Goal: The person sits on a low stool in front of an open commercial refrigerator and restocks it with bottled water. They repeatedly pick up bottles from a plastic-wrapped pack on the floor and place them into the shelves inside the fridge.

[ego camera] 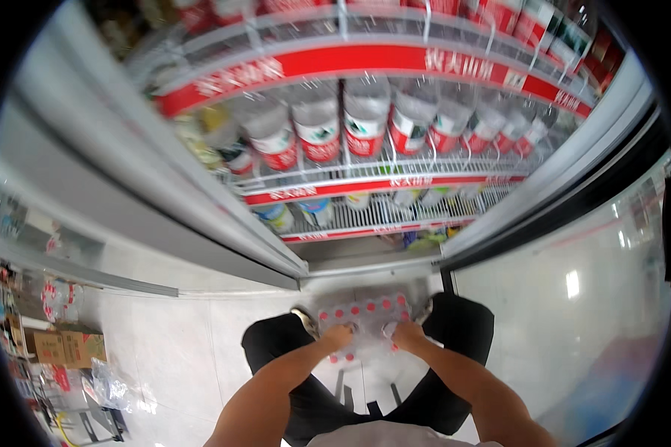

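A shrink-wrapped pack of clear plastic bottles with red caps [371,307] stands on the floor between my feet. My left hand [338,337] is closed over its left half. Over the right half, my right hand [407,335] is curled with a whitish, translucent bit at the fingers. Both hands grip the pack from above; blur hides whether they hold the film or single bottles. Straight ahead, a drinks cooler stands open, and its wire shelf [380,169] carries a row of red-and-white labelled water bottles [364,120].
Cooler door frames [162,184] flank me on the left and right [548,184]. More drinks bottles [316,211] stand on the lower shelf. Cardboard boxes [67,347], plastic film [110,385] and wrapped bottles [61,299] are at the far left. My black-trousered knees [461,329] spread around the pack.
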Motion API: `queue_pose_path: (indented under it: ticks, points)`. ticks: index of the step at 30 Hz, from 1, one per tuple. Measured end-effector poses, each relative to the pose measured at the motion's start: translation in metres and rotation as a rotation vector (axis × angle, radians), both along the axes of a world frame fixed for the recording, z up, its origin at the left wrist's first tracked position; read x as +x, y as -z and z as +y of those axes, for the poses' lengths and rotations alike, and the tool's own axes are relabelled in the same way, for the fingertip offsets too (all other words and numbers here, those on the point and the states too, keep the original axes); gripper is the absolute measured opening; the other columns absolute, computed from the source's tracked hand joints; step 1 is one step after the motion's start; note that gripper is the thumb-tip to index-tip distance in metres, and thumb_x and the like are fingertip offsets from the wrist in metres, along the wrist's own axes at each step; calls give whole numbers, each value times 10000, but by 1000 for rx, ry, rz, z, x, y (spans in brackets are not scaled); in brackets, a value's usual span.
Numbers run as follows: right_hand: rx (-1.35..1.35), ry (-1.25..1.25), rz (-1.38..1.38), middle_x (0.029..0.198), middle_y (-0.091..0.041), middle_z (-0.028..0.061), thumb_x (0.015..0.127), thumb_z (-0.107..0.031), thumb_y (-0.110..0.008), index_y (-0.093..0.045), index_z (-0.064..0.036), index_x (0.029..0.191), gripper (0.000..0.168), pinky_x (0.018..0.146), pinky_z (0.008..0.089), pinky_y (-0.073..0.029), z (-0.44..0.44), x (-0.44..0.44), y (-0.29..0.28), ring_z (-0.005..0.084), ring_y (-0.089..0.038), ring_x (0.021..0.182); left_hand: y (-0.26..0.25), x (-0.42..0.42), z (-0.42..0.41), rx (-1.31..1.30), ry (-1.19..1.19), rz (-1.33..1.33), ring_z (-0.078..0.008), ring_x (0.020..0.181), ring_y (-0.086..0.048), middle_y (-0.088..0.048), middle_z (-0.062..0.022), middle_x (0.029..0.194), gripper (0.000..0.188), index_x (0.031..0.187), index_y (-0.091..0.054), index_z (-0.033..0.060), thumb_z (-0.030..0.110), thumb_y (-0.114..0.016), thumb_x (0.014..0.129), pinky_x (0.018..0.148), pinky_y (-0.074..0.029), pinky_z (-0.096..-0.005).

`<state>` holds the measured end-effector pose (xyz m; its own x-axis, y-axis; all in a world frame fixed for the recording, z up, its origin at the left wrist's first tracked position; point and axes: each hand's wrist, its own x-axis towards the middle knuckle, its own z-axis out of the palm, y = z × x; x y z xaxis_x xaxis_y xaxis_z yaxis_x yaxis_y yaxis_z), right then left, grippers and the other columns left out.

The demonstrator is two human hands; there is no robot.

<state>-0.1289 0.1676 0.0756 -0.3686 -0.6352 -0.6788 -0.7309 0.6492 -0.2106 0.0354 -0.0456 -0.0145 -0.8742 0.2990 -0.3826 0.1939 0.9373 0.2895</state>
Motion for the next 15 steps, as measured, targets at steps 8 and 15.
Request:
queue_pose_path:
  ticks: [8, 15]
  points:
    - [-666, 190, 299, 811, -673, 211, 801, -340, -636, -648, -56, 886, 297, 707, 495, -522, -11, -35, -272, 401, -654, 768, -285, -1, -40, 118, -529, 700, -384, 717, -623, -578, -161, 855, 175, 906, -582, 38, 210, -594, 876, 629, -533, -468]
    - [-1617, 128, 517, 811, -648, 145, 790, -121, -729, -620, -15, 1046, 297, 606, 329, -496, -22, -20, -503, 260, -634, 647, -553, 22, -66, -269, -532, 1447, -230, 585, -580, -538, -56, 715, 185, 743, -559, 95, 164, -731, 749, 468, -454, -346]
